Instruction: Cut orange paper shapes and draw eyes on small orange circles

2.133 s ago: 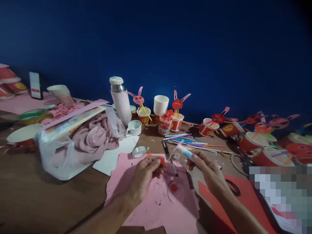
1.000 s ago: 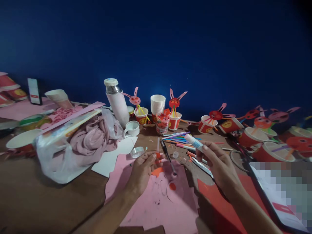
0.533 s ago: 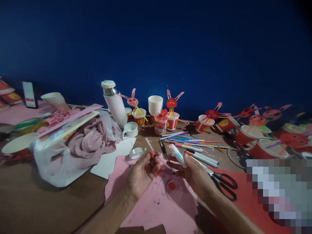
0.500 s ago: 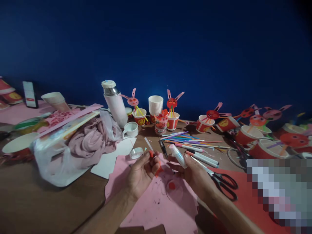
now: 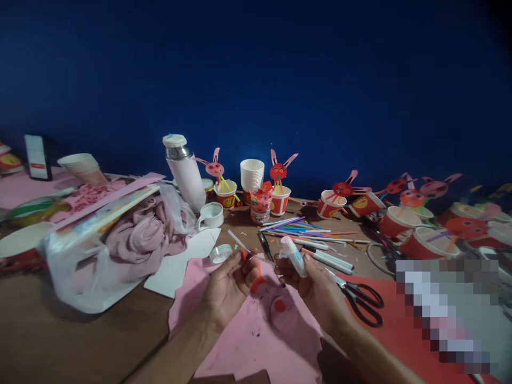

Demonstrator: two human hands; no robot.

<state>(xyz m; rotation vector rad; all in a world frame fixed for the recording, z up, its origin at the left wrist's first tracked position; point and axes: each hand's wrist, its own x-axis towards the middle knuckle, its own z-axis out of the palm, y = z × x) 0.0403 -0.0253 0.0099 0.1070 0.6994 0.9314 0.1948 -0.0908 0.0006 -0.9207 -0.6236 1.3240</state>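
Observation:
Over a pink paper sheet [image 5: 224,346], my left hand [image 5: 226,288] pinches a small red paper piece [image 5: 244,254] between thumb and fingers. My right hand [image 5: 322,290] is closed round a white glue tube [image 5: 296,260] with a pink cap, held tilted. A thin strip runs between the two hands; I cannot make out what it is. Below them lies a round pink paper piece [image 5: 286,317] with a red spot [image 5: 279,305]. An orange-red strip [image 5: 257,282] shows beside my left fingers. Nearest my left hand stands a roll of clear tape [image 5: 221,254].
Scissors [image 5: 362,301] lie right on red paper [image 5: 384,341]. Markers [image 5: 328,260] and coloured sticks [image 5: 308,229] spread behind my hands. Farther back are a mug [image 5: 211,215], a thermos [image 5: 185,176] and several cups with paper rabbit figures [image 5: 280,200]. A plastic bag [image 5: 80,277] sits left.
The view has turned slightly, so the things on the table sit a little farther left. My hands keep their holds, with the right fingers curled a bit more under the glue tube.

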